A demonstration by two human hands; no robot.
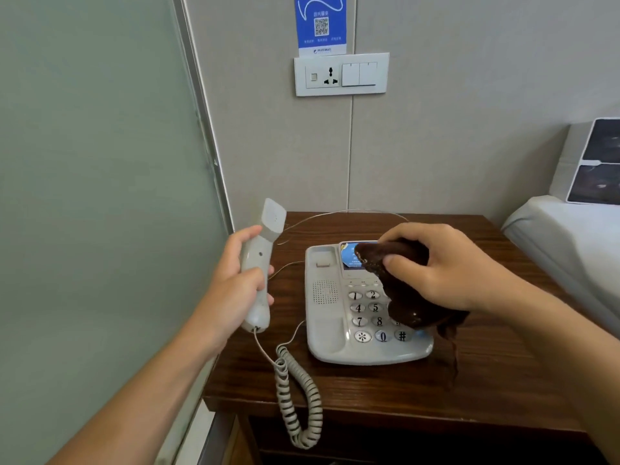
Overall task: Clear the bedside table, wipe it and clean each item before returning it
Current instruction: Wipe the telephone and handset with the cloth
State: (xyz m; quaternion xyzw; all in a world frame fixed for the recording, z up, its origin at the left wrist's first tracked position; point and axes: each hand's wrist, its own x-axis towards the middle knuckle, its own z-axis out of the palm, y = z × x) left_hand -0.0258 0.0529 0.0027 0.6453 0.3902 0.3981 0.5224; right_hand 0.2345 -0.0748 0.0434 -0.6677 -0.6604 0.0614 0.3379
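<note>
The telephone base [352,317] sits mid-surface [503,380], and I press the bunched brown cloth [399,290], gripped in my right hand [446,266], onto its keypad and screen so the wiping reaches between the buttons. My left hand [235,280] is curled around the handset [260,266], held upright off at 9 o'clock to leave the cradle bare for cleaning, its coiled cord [295,397] dangling over the front edge at 6 o'clock. The wall socket panel [341,74] lies at 12 o'clock, the bed [570,236] at 3.
</note>
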